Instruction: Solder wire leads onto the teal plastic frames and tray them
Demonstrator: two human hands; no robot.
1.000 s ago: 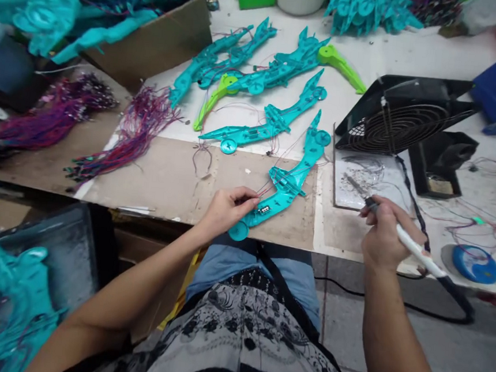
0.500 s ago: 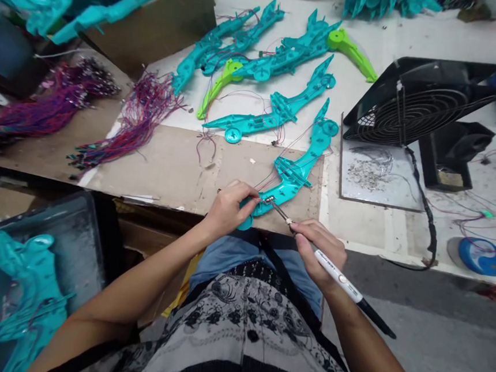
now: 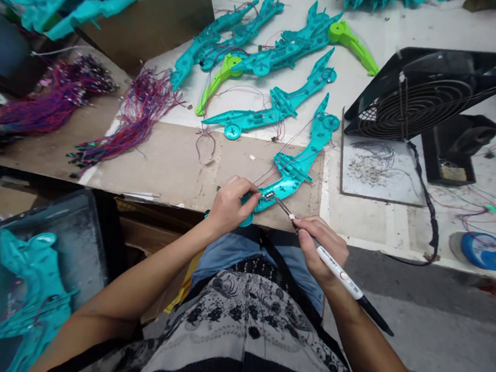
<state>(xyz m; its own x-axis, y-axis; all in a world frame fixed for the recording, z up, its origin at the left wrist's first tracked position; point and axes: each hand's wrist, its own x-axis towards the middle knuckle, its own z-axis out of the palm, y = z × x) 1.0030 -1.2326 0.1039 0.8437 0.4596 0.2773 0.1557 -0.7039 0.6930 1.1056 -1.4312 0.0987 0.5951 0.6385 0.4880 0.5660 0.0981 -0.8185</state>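
My right hand [image 3: 323,247] is closed around a white and black soldering iron [image 3: 338,272], whose metal tip points up and left. The tip is at or very near a small row of metal contacts [image 3: 268,195] on a curved turquoise plastic part [image 3: 295,170]. My left hand [image 3: 233,204] is closed in a pinch at the near end of that part, just left of the contacts. Thin red wires run from the part towards those fingers; what exactly they pinch is too small to make out. The turquoise part lies at the table's front edge.
A black fan [image 3: 415,102] stands at the right, with a blue-lidded tub [image 3: 484,250] nearer the front. Wire bundles [image 3: 144,107] lie at the left beside a cardboard box [image 3: 158,19]. More turquoise parts [image 3: 254,117] lie behind, others in a bin [image 3: 91,236] below left.
The whole view has shifted slightly. The iron's tip has drawn back a little to the right of the contacts, while the left hand keeps its pinch.
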